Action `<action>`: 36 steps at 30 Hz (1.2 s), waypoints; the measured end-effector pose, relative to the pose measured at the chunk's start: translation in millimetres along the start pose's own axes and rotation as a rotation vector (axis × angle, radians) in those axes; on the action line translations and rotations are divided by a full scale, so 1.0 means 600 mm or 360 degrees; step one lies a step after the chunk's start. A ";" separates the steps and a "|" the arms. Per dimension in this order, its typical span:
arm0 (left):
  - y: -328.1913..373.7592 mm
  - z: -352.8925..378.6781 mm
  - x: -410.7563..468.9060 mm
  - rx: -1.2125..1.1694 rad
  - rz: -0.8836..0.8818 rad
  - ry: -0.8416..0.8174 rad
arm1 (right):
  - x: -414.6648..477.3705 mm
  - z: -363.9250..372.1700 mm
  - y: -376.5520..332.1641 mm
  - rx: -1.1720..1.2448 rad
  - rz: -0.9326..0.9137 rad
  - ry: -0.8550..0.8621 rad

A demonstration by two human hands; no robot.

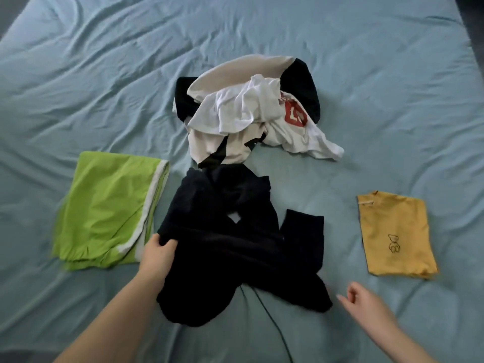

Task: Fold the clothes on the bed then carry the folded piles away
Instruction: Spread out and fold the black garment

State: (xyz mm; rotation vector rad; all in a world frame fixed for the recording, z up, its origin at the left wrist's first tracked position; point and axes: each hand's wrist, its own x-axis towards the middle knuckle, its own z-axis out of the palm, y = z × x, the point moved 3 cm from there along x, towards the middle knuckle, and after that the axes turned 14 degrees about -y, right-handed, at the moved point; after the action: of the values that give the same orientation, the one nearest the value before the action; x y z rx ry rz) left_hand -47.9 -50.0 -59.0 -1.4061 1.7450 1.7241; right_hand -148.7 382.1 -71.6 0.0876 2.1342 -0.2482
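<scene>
Spread across the whole view is a bed covered in a wrinkled pale blue-green fitted sheet [366, 87], seen from above. At its middle lies a tangled heap of unfolded white and black clothes [251, 113], one white piece showing a red print. Nearer the person sprawls a crumpled black soft-knit garment [235, 247], its limbs crossed over one another. To its left rests a folded lime-green garment with white trim [104, 210]; well apart on the right lies a folded mustard-yellow shirt with a small bear outline [395, 234]. The left hand [157, 255] has closed its grip on the black garment's left edge. The right hand [364, 299] hovers just beside the garment's right end, fingers loosely curled and holding nothing. To fold this piece well, the free hand should probably catch the opposite edge, so both hands can pull it flat and uncross it before making any fold.
</scene>
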 end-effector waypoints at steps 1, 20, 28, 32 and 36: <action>-0.012 -0.007 -0.001 -0.0032 -0.0036 -0.0017 | -0.008 0.006 0.018 0.0046 0.0041 -0.0003; 0.003 0.245 -0.136 -0.0011 0.0180 -0.0248 | -0.118 0.061 -0.176 0.1750 -0.0404 -0.0670; 0.106 0.215 -0.252 0.0235 0.0580 -0.0770 | -0.189 -0.005 -0.220 0.2158 -0.0543 -0.0659; 0.140 0.168 -0.264 0.0024 0.0671 -0.0552 | -0.203 -0.060 -0.190 0.1925 -0.0847 0.0019; 0.102 0.093 -0.201 -0.0064 0.0471 -0.0186 | -0.166 -0.107 -0.122 0.1650 -0.0647 0.0392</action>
State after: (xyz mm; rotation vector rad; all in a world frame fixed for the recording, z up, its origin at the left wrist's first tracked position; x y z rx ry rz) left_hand -61.9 36.2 58.1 -1.0789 1.9404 1.9558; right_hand -158.8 327.3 56.1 0.2904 2.0233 -1.6273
